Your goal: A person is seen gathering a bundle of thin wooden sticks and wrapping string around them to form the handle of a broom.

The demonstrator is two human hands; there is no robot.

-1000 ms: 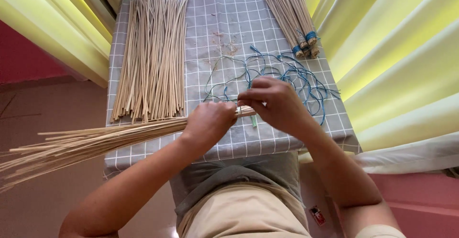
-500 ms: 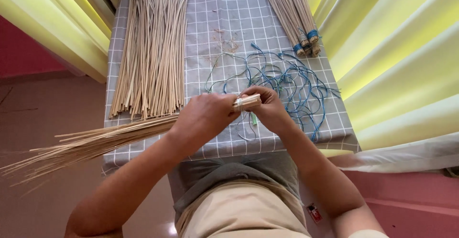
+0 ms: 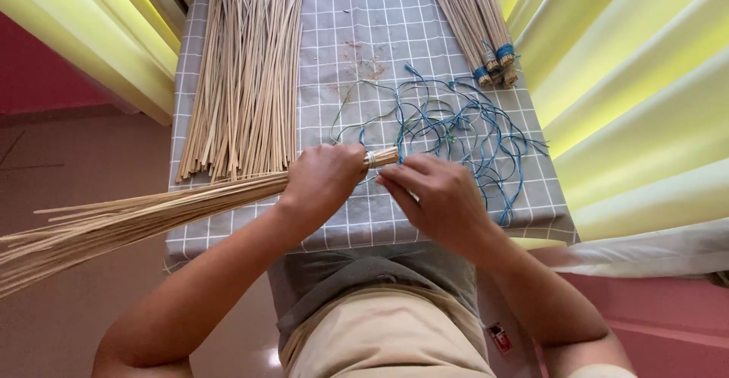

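The left hand (image 3: pixel 323 182) is closed around a bundle of thin pale sticks (image 3: pixel 144 212), gripping it just short of its bound end, which lies over the near part of the table. That end protrudes to the right of the fist, wrapped with a light band whose material cannot be determined. The loose end of the bundle fans out to the left, past the table edge, and is cut off by the left frame border. The right hand (image 3: pixel 444 199) sits just beside the bound end, fingers extended and close together; whether it pinches a cord is not visible, as the palm side is hidden. A tangle of blue cords (image 3: pixel 456 123) lies on the grey checked tablecloth (image 3: pixel 364 21), just beyond the right hand. A loose pile of sticks (image 3: pixel 247 74) rests on the far left of the cloth, its far ends cut off at the top. Finished bundles with blue bindings (image 3: pixel 486 32) lie at the far right, partly out of frame. Yellow curtains (image 3: pixel 630 89) flank the table.
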